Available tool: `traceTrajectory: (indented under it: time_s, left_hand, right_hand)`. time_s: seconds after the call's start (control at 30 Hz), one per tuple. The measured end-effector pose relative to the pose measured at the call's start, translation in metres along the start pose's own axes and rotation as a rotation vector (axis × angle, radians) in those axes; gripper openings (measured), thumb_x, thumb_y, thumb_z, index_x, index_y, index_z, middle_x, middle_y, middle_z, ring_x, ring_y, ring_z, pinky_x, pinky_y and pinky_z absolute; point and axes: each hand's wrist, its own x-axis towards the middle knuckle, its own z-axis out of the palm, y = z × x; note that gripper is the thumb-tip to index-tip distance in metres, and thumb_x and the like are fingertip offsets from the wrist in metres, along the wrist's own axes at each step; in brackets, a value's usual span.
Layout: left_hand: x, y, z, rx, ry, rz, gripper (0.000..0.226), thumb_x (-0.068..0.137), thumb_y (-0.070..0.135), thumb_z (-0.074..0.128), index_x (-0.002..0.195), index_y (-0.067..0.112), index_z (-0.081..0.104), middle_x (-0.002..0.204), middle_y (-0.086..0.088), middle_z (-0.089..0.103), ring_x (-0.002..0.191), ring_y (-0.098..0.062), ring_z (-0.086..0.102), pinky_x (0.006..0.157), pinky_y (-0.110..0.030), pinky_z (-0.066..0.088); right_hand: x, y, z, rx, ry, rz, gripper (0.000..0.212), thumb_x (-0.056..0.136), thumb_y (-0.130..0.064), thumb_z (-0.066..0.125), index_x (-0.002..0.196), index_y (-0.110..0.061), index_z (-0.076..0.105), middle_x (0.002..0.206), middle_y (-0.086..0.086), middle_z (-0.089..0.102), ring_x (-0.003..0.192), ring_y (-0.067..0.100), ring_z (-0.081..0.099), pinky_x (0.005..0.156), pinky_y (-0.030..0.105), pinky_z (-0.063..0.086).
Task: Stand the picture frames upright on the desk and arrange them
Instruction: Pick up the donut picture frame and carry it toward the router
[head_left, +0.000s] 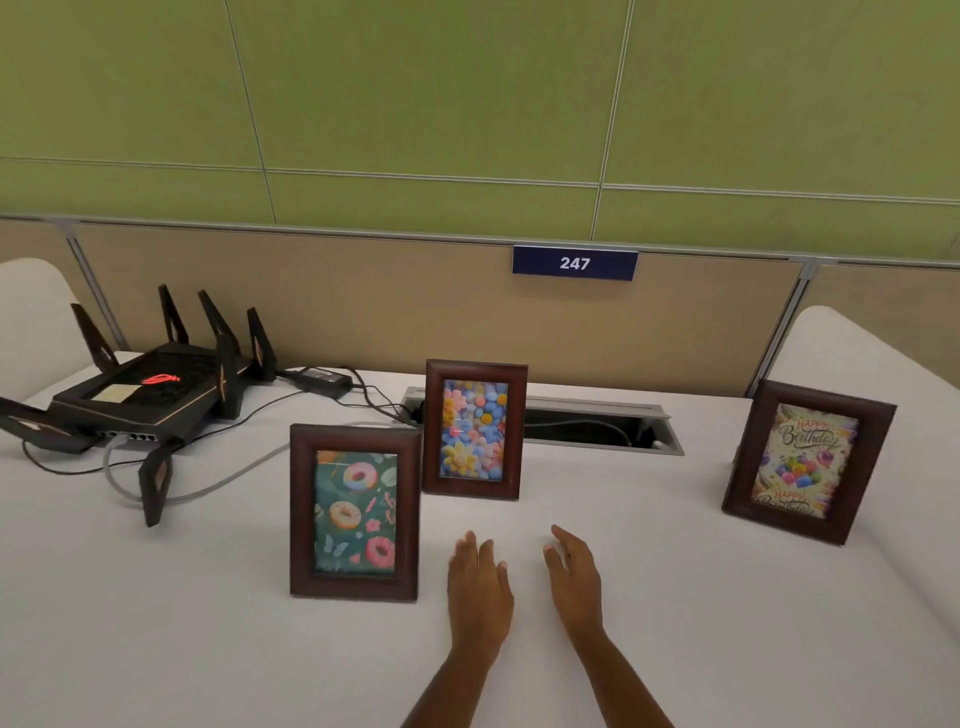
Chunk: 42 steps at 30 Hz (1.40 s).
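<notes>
Both hands hovered empty over the white surface — left hand and right hand flat, fingers loosely spread, gripping nothing. All three frames stood upright: the donut frame just left of the left hand, the flower frame behind it, the birthday frame well apart on the right. A cable tray lay open behind — cords inside — with a black router at far left.

office cubicle | partition | desk number plate | router
</notes>
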Motion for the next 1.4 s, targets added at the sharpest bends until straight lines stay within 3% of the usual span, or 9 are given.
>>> traceTrajectory:
  time_s: [0.1, 0.2, 0.33, 0.43, 0.67, 0.77, 0.93, 1.1, 1.4]
  left_hand:
    - [-0.014, -0.011, -0.008, 0.002, -0.097, 0.060, 0.043, 0.099, 0.026, 0.024, 0.140, 0.014, 0.029, 0.156, -0.005, 0.018, 0.145, -0.017, 0.013, 0.118, -0.028, 0.013]
    - [-0.031, -0.020, -0.018, -0.064, -0.086, 0.147, 0.038, 0.099, 0.023, 0.028, 0.132, 0.011, 0.043, 0.148, -0.005, 0.037, 0.137, -0.016, 0.033, 0.113, -0.024, 0.025]
    - [-0.050, -0.038, -0.040, -0.124, 0.048, 0.266, 0.030, 0.097, 0.016, 0.035, 0.113, 0.009, 0.059, 0.118, -0.006, 0.063, 0.109, -0.015, 0.057, 0.093, -0.019, 0.043]
    - [-0.058, -0.061, -0.059, -0.154, 0.228, 0.356, 0.021, 0.090, 0.005, 0.049, 0.099, 0.003, 0.067, 0.101, -0.013, 0.070, 0.098, -0.023, 0.064, 0.085, -0.027, 0.052]
    - [-0.046, -0.115, -0.118, -0.341, 0.490, 0.095, 0.027, 0.090, 0.001, 0.047, 0.116, -0.002, 0.054, 0.117, -0.022, 0.058, 0.111, -0.032, 0.055, 0.083, -0.036, 0.053]
    - [-0.032, -0.136, -0.138, -0.395, 0.393, -0.046, 0.040, 0.094, 0.010, 0.041, 0.133, 0.001, 0.037, 0.137, -0.021, 0.045, 0.127, -0.032, 0.043, 0.100, -0.041, 0.044]
    - [-0.007, -0.155, -0.162, -0.519, -0.002, -0.151, 0.054, 0.098, 0.018, 0.035, 0.144, 0.004, 0.012, 0.154, -0.016, 0.019, 0.141, -0.031, 0.023, 0.115, -0.041, 0.023]
    - [0.008, -0.152, -0.174, -0.627, -0.199, -0.116, 0.046, 0.099, 0.015, 0.032, 0.142, 0.003, 0.022, 0.150, -0.018, 0.031, 0.136, -0.032, 0.033, 0.113, -0.046, 0.030]
    - [0.013, -0.150, -0.176, -0.662, -0.120, -0.093, 0.037, 0.098, 0.011, 0.034, 0.133, 0.000, 0.041, 0.134, -0.021, 0.051, 0.123, -0.035, 0.048, 0.104, -0.049, 0.042]
  right_hand:
    - [-0.019, -0.003, 0.003, 0.040, 0.015, 0.005, 0.033, 0.095, -0.011, 0.041, 0.126, -0.004, 0.048, 0.137, 0.014, 0.048, 0.127, 0.027, 0.043, 0.109, 0.034, 0.031]
    - [-0.036, -0.006, 0.011, 0.058, -0.001, 0.020, 0.032, 0.095, -0.009, 0.041, 0.125, -0.003, 0.049, 0.136, 0.015, 0.049, 0.127, 0.027, 0.044, 0.109, 0.034, 0.031]
    - [-0.053, -0.012, 0.023, 0.092, -0.032, 0.039, 0.032, 0.095, -0.010, 0.040, 0.125, -0.004, 0.049, 0.137, 0.014, 0.049, 0.127, 0.028, 0.044, 0.110, 0.035, 0.031]
    - [-0.063, -0.023, 0.035, 0.126, -0.068, 0.071, 0.034, 0.096, -0.014, 0.039, 0.127, -0.005, 0.047, 0.137, 0.014, 0.048, 0.126, 0.028, 0.044, 0.110, 0.037, 0.031]
    - [-0.078, -0.061, 0.066, 0.183, -0.137, 0.064, 0.037, 0.094, -0.018, 0.043, 0.131, -0.009, 0.043, 0.140, 0.013, 0.045, 0.127, 0.027, 0.043, 0.107, 0.037, 0.035]
    - [-0.078, -0.077, 0.076, 0.136, -0.150, 0.033, 0.043, 0.093, -0.019, 0.046, 0.134, -0.009, 0.038, 0.139, 0.014, 0.045, 0.127, 0.027, 0.044, 0.104, 0.035, 0.037]
    - [-0.072, -0.099, 0.088, 0.108, -0.212, 0.015, 0.050, 0.093, -0.020, 0.048, 0.138, -0.008, 0.030, 0.142, 0.016, 0.042, 0.129, 0.028, 0.042, 0.105, 0.037, 0.037]
    - [-0.063, -0.107, 0.094, 0.182, -0.243, 0.043, 0.041, 0.092, -0.010, 0.048, 0.132, -0.004, 0.038, 0.134, 0.020, 0.050, 0.120, 0.030, 0.051, 0.094, 0.036, 0.046]
    - [-0.064, -0.115, 0.101, 0.194, -0.063, 0.018, 0.035, 0.092, -0.005, 0.045, 0.127, -0.002, 0.041, 0.128, 0.022, 0.051, 0.115, 0.031, 0.052, 0.088, 0.037, 0.048]
